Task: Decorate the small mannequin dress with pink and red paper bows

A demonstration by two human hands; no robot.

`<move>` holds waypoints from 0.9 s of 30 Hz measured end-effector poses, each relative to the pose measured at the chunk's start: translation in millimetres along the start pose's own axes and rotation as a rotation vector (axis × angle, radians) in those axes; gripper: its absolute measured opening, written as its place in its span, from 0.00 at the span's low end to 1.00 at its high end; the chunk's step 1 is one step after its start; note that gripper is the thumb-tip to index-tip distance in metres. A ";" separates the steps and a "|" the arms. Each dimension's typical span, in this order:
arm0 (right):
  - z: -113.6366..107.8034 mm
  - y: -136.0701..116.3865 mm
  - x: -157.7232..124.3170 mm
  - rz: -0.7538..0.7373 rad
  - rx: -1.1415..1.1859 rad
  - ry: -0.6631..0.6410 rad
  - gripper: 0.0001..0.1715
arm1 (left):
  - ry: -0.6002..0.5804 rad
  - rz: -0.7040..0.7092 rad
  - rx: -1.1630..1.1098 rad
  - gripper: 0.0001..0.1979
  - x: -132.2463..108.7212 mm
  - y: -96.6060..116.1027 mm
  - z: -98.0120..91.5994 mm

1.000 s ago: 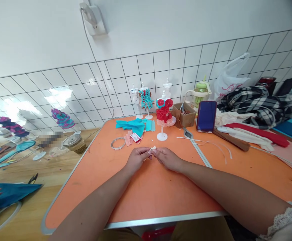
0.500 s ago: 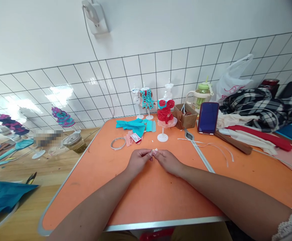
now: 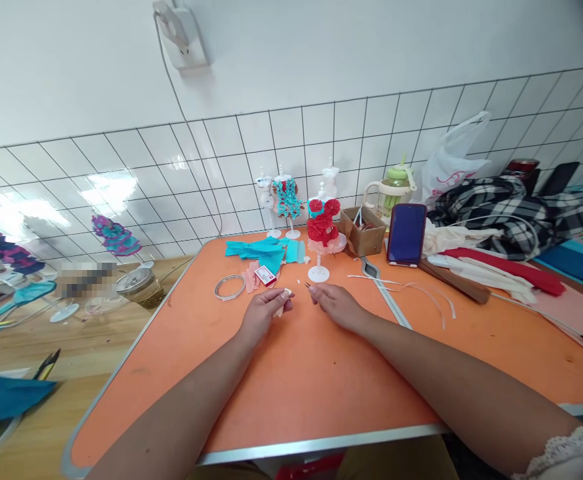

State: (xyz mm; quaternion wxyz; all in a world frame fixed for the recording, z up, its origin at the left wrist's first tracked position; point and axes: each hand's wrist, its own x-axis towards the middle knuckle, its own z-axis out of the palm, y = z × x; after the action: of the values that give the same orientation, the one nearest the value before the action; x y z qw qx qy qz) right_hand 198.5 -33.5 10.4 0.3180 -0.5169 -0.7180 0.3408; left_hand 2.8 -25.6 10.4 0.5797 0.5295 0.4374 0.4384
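Observation:
My left hand pinches a small cream-coloured scrap, crepe paper or cloth, between thumb and fingers. Across a narrow gap, my right hand is closed on a small thin tool; only its pointed tip shows, so its kind is unclear. Just behind the hands stands a small white dress form dressed in red ruffles and rosettes. A ring of tape and a small red-and-white box lie beyond my left hand.
Turquoise crepe paper lies at the back, near more dress forms. A cardboard box, a phone and scissors are at right. A wooden table at left holds a glass jar.
My hands, together before, have moved apart. The cream scrap stays in my left hand, and a thin tip now shows at my right fingers. The view has shifted slightly.

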 end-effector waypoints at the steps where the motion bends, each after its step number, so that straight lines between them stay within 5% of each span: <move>1: -2.5 1.3 0.5 -0.010 -0.112 0.010 0.27 | -0.022 -0.010 -0.072 0.16 0.2 -0.6 0.0; 6: -5.3 9.2 -1.8 -0.026 -0.542 -0.017 0.23 | -0.089 -0.073 -0.331 0.16 1.1 -3.2 1.8; 10: -2.4 14.4 -2.9 -0.109 -0.610 -0.082 0.19 | -0.104 -0.120 -0.500 0.16 2.2 -2.3 -0.4; 15: 7.3 6.3 15.2 -0.191 -0.648 0.013 0.21 | -0.105 -0.131 -0.644 0.18 4.0 -3.6 -6.6; 20: 27.5 -13.7 67.8 0.088 -0.805 -0.009 0.40 | -0.092 -0.085 -0.715 0.22 7.6 -9.0 -14.0; 27: 41.2 -16.9 119.6 0.330 -0.792 0.098 0.26 | -0.136 -0.048 -0.816 0.24 9.9 -7.7 -24.7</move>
State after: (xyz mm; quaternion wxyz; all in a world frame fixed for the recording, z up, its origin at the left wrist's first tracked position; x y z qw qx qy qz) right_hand 124.8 70.7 13.4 0.0699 -0.7223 -0.6853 0.0603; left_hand -18.5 -10.7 0.9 0.7796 0.2738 0.2008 0.5262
